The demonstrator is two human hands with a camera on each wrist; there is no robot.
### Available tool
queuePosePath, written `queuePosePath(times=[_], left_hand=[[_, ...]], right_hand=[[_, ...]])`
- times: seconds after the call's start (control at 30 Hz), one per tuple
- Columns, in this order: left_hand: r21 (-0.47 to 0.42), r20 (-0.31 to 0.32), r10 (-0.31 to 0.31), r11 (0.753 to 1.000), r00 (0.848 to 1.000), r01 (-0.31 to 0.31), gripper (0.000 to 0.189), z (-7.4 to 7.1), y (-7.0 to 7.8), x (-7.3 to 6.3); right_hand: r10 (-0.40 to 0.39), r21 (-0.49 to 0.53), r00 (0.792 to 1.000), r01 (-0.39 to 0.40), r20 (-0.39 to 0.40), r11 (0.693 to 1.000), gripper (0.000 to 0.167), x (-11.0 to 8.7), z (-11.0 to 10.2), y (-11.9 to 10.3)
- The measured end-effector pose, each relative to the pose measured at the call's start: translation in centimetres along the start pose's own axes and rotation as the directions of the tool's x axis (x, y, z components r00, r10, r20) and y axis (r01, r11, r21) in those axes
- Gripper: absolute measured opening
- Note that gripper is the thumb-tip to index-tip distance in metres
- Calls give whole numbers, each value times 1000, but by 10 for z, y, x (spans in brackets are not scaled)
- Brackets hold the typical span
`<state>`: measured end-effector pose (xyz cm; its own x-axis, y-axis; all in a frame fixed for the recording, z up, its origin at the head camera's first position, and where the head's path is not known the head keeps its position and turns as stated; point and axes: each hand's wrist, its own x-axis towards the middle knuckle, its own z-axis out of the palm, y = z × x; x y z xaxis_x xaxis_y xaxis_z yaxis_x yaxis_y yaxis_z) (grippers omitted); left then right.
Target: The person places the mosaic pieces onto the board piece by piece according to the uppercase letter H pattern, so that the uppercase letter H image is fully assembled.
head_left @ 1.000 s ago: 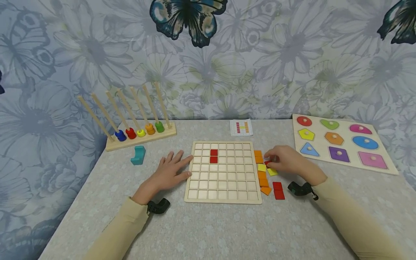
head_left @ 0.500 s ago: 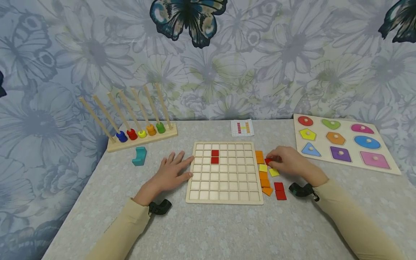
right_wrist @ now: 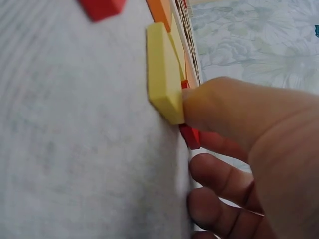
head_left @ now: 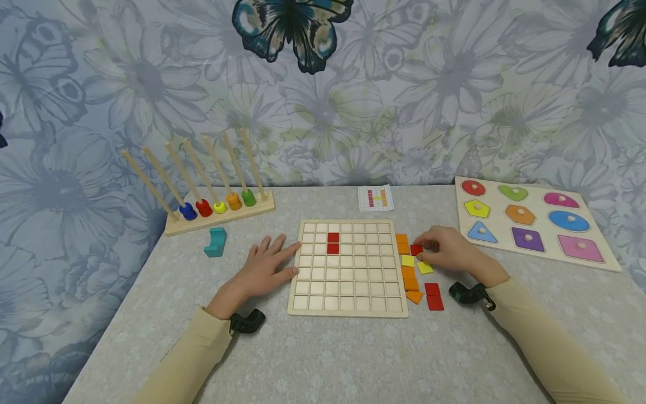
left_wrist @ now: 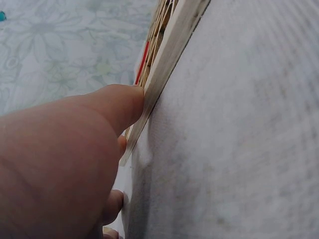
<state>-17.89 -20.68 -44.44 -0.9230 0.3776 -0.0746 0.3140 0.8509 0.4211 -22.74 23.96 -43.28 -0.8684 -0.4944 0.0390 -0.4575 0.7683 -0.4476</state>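
My left hand (head_left: 264, 272) lies spread flat on the table, its thumb and index fingertips at the left edge of a wooden grid board (head_left: 309, 310). In the left wrist view the thumb (left_wrist: 122, 102) touches the board's side. Two red square tiles (head_left: 333, 243) sit in one column of the grid. Right of the board, my right hand (head_left: 446, 251) pinches a red tile (head_left: 416, 249) between thumb and index finger, low at the table. A yellow tile (right_wrist: 164, 74) lies right by the thumb and partly hides the red tile in the right wrist view.
Orange tiles (head_left: 410, 284), another yellow tile (head_left: 407, 260) and two red tiles (head_left: 434, 296) lie right of the board. A pattern card (head_left: 375, 198) lies behind it. A peg stacker (head_left: 222, 216), a teal block (head_left: 215, 242) and a shape puzzle (head_left: 535, 249) stand around.
My right fingers have shifted slightly right, and more of the red tile shows at their tips. The left hand stays at the board's edge.
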Motion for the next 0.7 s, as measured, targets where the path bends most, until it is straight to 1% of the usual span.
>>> queuePosePath(times=[0.1,0.27,0.7], left_hand=[[-2,5,-1,1000,1000,1,63,0,0,0],[-16,13,5,1000,1000,-5,62,0,-1,0],[-9,2,7,1000,1000,-7,63,-1,-1,0]], right_hand=[[-11,3,1000,11,-11,1000,23,0,1,1],[4,-2,1000,-4,-29,1000,23,0,2,2],[0,6,998,0,-68,1000,22,0,1,1]])
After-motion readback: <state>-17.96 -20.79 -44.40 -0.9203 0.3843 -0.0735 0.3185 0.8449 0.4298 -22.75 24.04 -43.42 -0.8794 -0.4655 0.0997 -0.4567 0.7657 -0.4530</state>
